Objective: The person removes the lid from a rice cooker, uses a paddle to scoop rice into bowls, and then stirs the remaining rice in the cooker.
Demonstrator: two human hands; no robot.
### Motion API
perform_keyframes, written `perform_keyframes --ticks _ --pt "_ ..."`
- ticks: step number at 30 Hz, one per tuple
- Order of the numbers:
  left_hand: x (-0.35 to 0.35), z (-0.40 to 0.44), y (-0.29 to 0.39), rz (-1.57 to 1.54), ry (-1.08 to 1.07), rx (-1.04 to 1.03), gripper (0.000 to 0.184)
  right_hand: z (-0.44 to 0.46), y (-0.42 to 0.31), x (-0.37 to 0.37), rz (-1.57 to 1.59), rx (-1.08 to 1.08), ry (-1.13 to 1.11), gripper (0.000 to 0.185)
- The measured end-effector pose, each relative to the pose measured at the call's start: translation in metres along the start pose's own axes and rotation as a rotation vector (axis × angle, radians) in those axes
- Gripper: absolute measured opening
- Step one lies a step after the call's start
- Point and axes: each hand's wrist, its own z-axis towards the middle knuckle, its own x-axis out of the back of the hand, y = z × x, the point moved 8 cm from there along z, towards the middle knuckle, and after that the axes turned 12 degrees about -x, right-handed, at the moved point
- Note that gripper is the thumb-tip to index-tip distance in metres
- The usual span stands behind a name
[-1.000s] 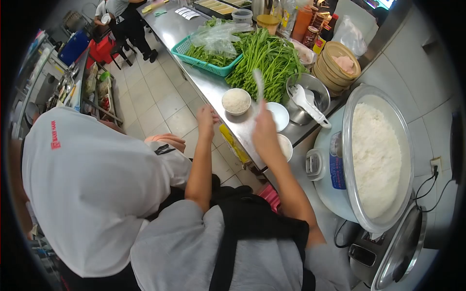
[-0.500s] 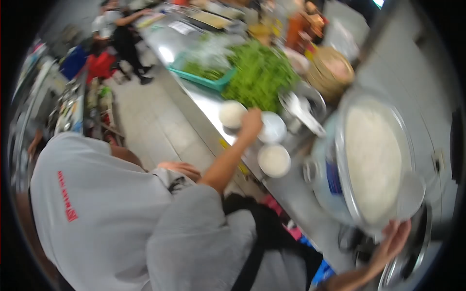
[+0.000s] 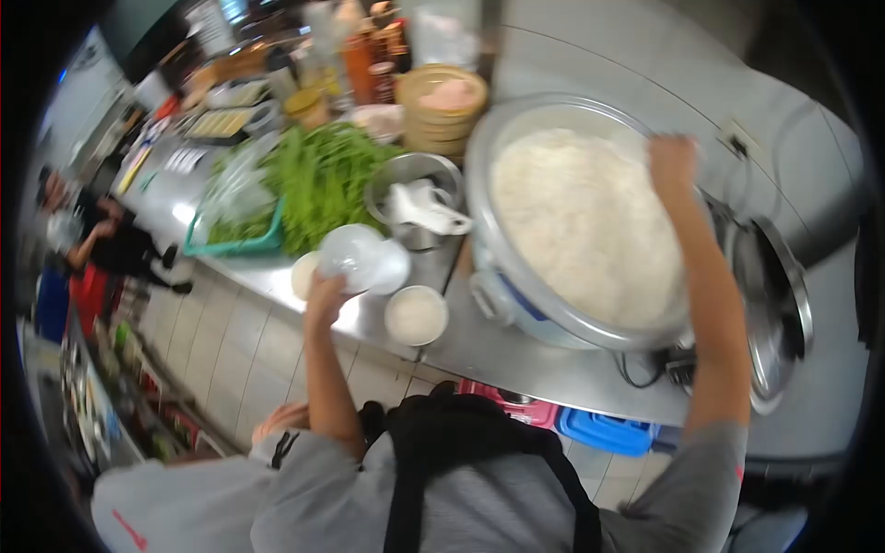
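My left hand [image 3: 324,297] grips a whitish, see-through bowl [image 3: 348,253], raised over the counter's front edge. Partly behind it are a white bowl [image 3: 395,267] and a rice-filled bowl [image 3: 303,276]. Another bowl of rice [image 3: 417,316] sits nearer to me. On the right stands a large rice cooker [image 3: 487,241], its wide mouth full of white rice [image 3: 581,221]. My right hand [image 3: 673,158] is closed at the cooker's far right side, by the rim. Whatever its fingers hold there is hidden.
Leafy greens [image 3: 324,180], a teal basket [image 3: 235,247] and a metal pot with white scoops [image 3: 415,198] occupy the counter's left. A metal lid [image 3: 779,304] leans right of the cooker. A co-worker's sleeve and hand [image 3: 277,421] are close on my left; another person [image 3: 101,226] stands farther off.
The view has swung right. My left hand has lifted a bowl from among those on the counter. My right hand has moved from the cooker's near side to its far right rim.
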Motion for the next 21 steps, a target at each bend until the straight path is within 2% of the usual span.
perform_keyframes --ticks 1,3,4,5,6,7,8,9,10,11,12,14,15,17,18,19,20,21 --pt "0.0 0.003 -0.002 -0.22 -0.033 0.009 0.064 0.0 -0.018 -0.009 -0.026 0.061 0.106 0.008" --pt "-0.014 -0.012 0.032 -0.238 -0.025 0.001 0.07 -0.002 -0.046 0.011 -0.019 0.221 0.004 0.01" --pt "-0.006 -0.009 0.022 -0.304 -0.049 0.038 0.075 -0.009 -0.05 0.018 -0.043 0.298 0.028 0.011" --pt "-0.011 -0.016 0.029 -0.371 -0.039 0.031 0.074 -0.021 -0.062 0.025 -0.042 0.395 0.075 0.013" --pt "0.004 -0.018 0.016 -0.387 -0.015 0.03 0.067 -0.038 -0.064 0.013 0.033 0.402 0.057 0.008" --pt "0.03 -0.023 -0.015 -0.39 0.144 0.083 0.055 -0.059 -0.061 -0.016 0.067 0.364 0.074 0.009" --pt "0.036 -0.017 -0.033 -0.489 0.048 0.019 0.044 -0.081 -0.053 0.034 0.28 0.475 0.063 0.006" --pt "0.023 -0.024 -0.025 -0.536 0.005 0.051 0.043 -0.097 -0.041 0.061 0.476 0.438 0.054 0.008" --pt "0.026 -0.018 -0.04 -0.598 -0.029 -0.015 0.047 -0.107 -0.032 0.09 0.486 0.499 0.224 0.011" --pt "0.011 -0.026 -0.016 -0.588 -0.073 0.035 0.054 -0.112 -0.028 0.104 0.487 0.571 0.178 0.014" --pt "0.001 -0.037 0.017 -0.58 -0.015 -0.004 0.057 -0.099 -0.029 0.092 0.366 0.539 -0.322 0.018" --pt "0.002 -0.041 0.04 -0.585 0.031 -0.043 0.06 -0.053 -0.01 0.063 0.285 0.337 -0.242 0.013" --pt "-0.002 -0.041 0.041 -0.655 -0.022 -0.031 0.058 -0.034 -0.004 0.028 0.286 0.347 -0.224 0.013" --pt "-0.005 -0.046 0.044 -0.721 -0.072 -0.031 0.057 0.014 0.025 -0.044 0.17 0.135 0.075 0.013" --pt "-0.012 -0.047 0.059 -0.927 -0.15 -0.055 0.057 0.02 0.022 -0.072 0.179 0.133 0.08 0.013" --pt "-0.019 -0.048 0.073 -1.13 -0.235 -0.074 0.059 0.02 0.014 -0.108 0.133 0.161 -0.024 0.014" --pt "-0.023 -0.048 0.079 -1.125 -0.243 -0.071 0.059 0.012 0.01 -0.136 0.08 0.187 -0.134 0.015" --pt "-0.021 -0.048 0.078 -1.028 -0.159 -0.07 0.064 0.0 0.013 -0.152 0.076 0.177 -0.143 0.015"
